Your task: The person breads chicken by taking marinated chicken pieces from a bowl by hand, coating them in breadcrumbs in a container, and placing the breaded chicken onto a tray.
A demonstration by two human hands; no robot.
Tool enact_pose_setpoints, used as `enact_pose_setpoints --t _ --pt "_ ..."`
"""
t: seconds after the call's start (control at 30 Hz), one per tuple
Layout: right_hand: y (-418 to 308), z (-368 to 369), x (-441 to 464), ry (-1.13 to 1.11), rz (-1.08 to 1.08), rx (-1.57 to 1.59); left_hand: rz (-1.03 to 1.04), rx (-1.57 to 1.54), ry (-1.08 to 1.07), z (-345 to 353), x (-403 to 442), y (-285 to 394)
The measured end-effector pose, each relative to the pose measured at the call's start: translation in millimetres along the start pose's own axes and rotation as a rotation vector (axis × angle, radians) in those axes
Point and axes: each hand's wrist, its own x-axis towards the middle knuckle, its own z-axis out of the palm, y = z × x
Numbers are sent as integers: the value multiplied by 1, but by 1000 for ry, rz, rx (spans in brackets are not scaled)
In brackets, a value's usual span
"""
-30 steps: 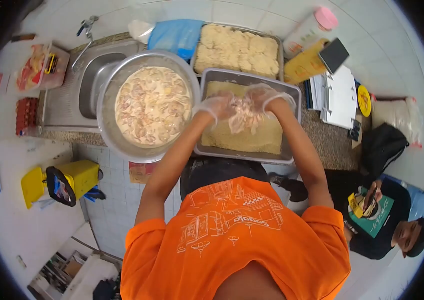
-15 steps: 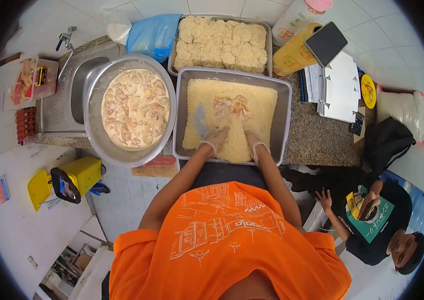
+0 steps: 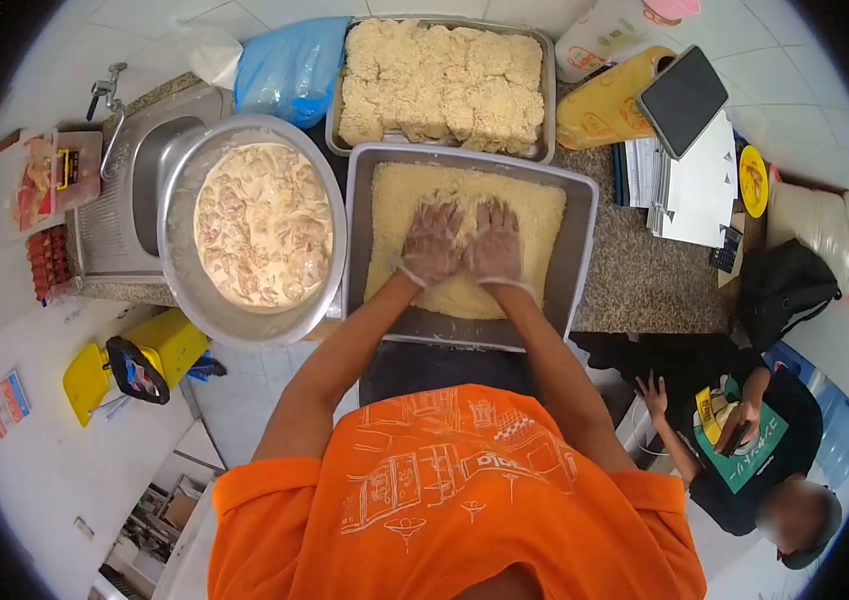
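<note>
My left hand (image 3: pixel 432 245) and my right hand (image 3: pixel 494 242), both in clear plastic gloves, lie flat side by side on pale breadcrumbs (image 3: pixel 534 215). Their fingers are stretched out towards the far side, the fingertips dusted with crumbs. The crumbs fill a deep grey tub (image 3: pixel 587 235) in front of me. What lies under my palms is hidden. Left of the tub, a big metal bowl (image 3: pixel 172 240) holds raw meat pieces (image 3: pixel 264 225) in a creamy batter. Behind the tub, a metal tray (image 3: pixel 550 100) carries several crumb-coated pieces (image 3: pixel 444 85).
A sink (image 3: pixel 149 190) with a tap (image 3: pixel 112 110) is at the left. A blue plastic bag (image 3: pixel 294 70) sits behind the bowl. Right of the tub stand a phone (image 3: pixel 682 100), a yellow roll (image 3: pixel 599 100) and papers (image 3: pixel 694 190). Another person (image 3: pixel 744 430) sits at the lower right, holding something.
Both hands have moved from the tub's near side forward onto the middle of the crumbs and now lie flat. The meat piece visible there before is now hidden.
</note>
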Motion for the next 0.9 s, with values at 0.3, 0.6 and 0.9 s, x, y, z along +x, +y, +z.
enact_pose_setpoints --t 0.3,0.6,0.9 --pt "39 -42 31 -534 -192 3 39 -86 -496 -51 35 -28" --pt "17 -90 6 -347 -90 204 -109 -196 -331 -121 26 2" --pt "16 -92 -43 -448 -97 30 88 -155 -215 -78 -42 13"
